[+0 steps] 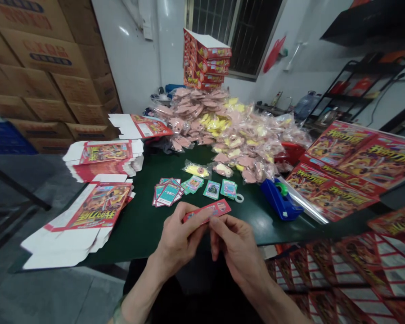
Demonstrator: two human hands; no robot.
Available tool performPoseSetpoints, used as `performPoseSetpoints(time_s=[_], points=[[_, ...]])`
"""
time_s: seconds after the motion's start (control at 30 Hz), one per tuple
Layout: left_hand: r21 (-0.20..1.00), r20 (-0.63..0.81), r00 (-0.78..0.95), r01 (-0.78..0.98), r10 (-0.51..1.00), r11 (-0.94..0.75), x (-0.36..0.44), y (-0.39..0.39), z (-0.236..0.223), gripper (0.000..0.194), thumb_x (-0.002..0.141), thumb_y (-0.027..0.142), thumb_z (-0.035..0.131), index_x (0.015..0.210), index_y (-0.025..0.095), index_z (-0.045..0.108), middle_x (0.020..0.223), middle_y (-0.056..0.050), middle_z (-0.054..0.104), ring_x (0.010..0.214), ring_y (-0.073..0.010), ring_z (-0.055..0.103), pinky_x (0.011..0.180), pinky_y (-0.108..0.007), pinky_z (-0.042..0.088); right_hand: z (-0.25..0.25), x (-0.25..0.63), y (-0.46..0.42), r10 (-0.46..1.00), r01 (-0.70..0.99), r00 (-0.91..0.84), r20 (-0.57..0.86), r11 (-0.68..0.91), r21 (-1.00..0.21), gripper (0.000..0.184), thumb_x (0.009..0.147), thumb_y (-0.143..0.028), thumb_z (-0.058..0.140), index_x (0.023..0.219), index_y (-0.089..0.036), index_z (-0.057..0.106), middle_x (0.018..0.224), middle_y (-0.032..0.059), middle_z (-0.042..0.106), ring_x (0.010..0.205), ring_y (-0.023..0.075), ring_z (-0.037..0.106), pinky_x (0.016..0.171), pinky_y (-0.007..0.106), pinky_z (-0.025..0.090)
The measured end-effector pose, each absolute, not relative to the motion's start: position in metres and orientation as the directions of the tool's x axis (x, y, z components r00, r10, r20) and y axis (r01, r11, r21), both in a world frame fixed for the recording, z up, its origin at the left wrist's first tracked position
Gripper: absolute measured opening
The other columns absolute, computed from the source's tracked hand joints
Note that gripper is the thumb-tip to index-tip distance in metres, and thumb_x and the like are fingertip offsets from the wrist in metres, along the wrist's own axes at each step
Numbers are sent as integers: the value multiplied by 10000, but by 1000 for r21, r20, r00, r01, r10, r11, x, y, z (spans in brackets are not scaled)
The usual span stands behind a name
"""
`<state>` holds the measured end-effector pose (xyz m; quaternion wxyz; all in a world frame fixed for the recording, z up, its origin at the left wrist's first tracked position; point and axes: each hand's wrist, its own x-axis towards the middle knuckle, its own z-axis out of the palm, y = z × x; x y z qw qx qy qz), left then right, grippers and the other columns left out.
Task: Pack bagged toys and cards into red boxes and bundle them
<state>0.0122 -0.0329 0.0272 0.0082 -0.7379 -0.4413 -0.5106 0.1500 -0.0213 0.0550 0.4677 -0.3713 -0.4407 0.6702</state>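
Left hand (178, 240), right hand (238, 254) holding red card (207, 211); green table (135, 238); stacked cartons (50, 76)

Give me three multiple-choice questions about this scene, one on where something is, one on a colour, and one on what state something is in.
1. Where is the blue tape dispenser?
A) On the green table, right of the hands
B) On top of the cardboard cartons
C) On the floor

2. What colour is the card strip held by the left hand and the right hand?
A) Blue
B) Yellow
C) Red

3. What state are the printed box blanks in?
A) Flat and unfolded
B) Folded into closed boxes
C) Sealed in plastic bags

Answers:
1. A, since it sits on the green table to the right of the hands.
2. C, since the strip shows red above the fingers.
3. A, since they lie flat with their white flaps spread out.
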Motion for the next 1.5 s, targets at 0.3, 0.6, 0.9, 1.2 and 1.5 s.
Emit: performPoseSetpoints(time_s=[0.3,0.6,0.9,1.2,1.5], points=[[493,722,165,559,672,-667,5,-34,34,408,833,72,430,1217,177,520,950,-68,489,762,-128,535,616,-262,492,35,144,-17,953,-306,-268,-143,-225,-925,380,697,-472,686,573,-146,535,441,-55,484,328,56,415,311,178,373],[511,791,-115,664,601,-546,16,-19,35,187,750,144,655,932,176,685,767,-14,551,657,-103,544,559,-220,473,-37,142,-17,885,-145,-337,-321,-386,-911,451,618,-540,700,582,-178,432,368,-90,426,264,49,365,261,157,303],[878,474,-455,185,754,-440,-15,-12,18,219,752,242,672,963,181,688,978,-41,632,880,-157,611,761,-245,502,-20,187,-12,954,-54,-215,-207,-224,-973,444,719,-478,657,993,-181,472,705,-40,563,433,67,498,320,143,323],[921,389,-125,51,913,-386,19,7,38,479,736,207,643,1198,162,525,1009,-86,634,843,-155,640,712,-241,537,48,261,43,882,508,-164,442,460,-728,516,742,-333,664,1213,-205,498,1108,104,569,795,184,574,642,321,483],[835,521,147,113,841,-538,62,20,54,443,795,194,585,1222,260,484,1153,-106,612,1005,-215,631,848,-309,537,139,285,53,630,435,-727,273,730,-527,233,844,-265,569,1068,-247,632,927,28,660,832,171,605,755,307,480]])
